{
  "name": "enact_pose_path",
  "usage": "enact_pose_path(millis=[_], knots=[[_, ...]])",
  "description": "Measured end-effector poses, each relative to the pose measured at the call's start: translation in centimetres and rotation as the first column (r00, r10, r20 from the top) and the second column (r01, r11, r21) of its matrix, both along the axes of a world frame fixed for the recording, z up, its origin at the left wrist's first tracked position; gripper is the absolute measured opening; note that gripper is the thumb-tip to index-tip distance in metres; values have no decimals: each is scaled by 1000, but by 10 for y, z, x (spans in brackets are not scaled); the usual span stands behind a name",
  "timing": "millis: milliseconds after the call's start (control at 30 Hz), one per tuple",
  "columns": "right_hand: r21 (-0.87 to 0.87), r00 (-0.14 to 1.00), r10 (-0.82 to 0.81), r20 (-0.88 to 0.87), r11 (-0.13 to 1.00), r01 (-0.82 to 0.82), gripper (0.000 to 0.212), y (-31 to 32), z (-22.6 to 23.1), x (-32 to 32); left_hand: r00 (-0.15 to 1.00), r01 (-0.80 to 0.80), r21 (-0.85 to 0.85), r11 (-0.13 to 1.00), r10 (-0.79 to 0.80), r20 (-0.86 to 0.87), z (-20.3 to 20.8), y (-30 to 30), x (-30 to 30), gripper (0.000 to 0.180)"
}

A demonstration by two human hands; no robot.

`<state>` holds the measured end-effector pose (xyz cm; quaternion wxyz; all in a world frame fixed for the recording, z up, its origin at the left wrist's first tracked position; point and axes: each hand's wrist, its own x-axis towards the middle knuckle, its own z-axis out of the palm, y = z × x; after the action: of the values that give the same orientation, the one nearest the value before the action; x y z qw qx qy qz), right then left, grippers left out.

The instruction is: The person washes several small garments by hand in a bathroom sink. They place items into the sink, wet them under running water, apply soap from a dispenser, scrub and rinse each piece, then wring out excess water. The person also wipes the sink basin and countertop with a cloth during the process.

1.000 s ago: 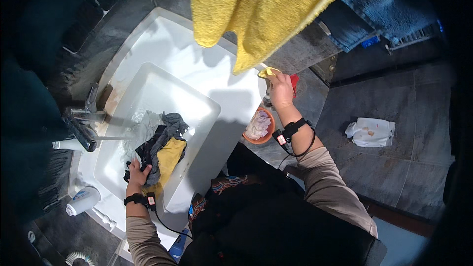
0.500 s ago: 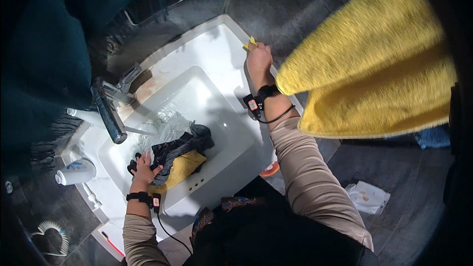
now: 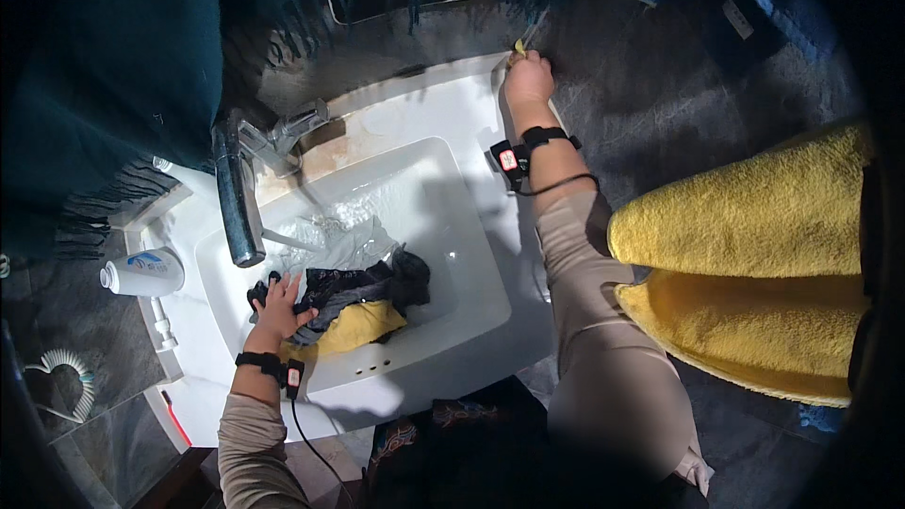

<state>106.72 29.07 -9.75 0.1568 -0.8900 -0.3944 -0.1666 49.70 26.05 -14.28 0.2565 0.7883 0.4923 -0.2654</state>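
A white washbasin point(image 3: 476, 254) holds water and several soaked clothes. With fingers spread, my left hand point(image 3: 276, 309) lies on the dark clothing point(image 3: 344, 287) at the basin's left side. A yellow cloth point(image 3: 363, 325) shows below it, and a pale, sheer wet piece point(image 3: 358, 243) lies above it. Water runs from the chrome tap point(image 3: 240, 203) into the basin. My right arm reaches to the counter's far right corner. There my right hand point(image 3: 530, 83) is closed around a small yellow thing point(image 3: 519, 47); only its tip shows, so its kind is unclear.
A large yellow towel point(image 3: 754, 217) hangs at the right, close to my right arm. A dark teal fringed cloth point(image 3: 113, 104) hangs at upper left. On the counter's left lie a white bottle point(image 3: 146, 271) and a red toothbrush point(image 3: 175, 418). Beyond is a white coiled hose point(image 3: 80, 382).
The view has shifted, and the hanging towel now appears lower and further right. My left hand stays on the dark clothing; my right hand still grips the small yellow thing at the corner.
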Motion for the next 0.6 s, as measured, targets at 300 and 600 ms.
enact_pose_path(millis=[300,600], knots=[[268,930,-36,-365,953,142,24,2,-47,-35,999,-18,-44,999,17,-29,-1,6,2,97],[288,931,269,-247,938,-195,25,-32,-43,-75,1000,10,-18,1000,-10,11,-10,5,-3,93]])
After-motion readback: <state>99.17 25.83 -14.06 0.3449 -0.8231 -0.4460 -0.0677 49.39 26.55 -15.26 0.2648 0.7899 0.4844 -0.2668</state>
